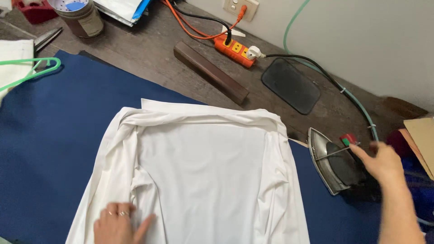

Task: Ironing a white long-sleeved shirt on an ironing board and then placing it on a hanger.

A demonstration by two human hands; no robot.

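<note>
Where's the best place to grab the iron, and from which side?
Likely by its dark handle, coming from the right, where the right hand already reaches. The iron appears tipped up, its metal soleplate facing left toward the white shirt, so that side is best avoided. The left hand rests flat on the shirt.

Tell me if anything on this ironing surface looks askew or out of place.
The white garment lies rumpled: its sides are folded inward with bunched creases near the left hand. The grey metal iron lies tipped on its side by the right hand. Nothing looks spilled or damaged.
</note>
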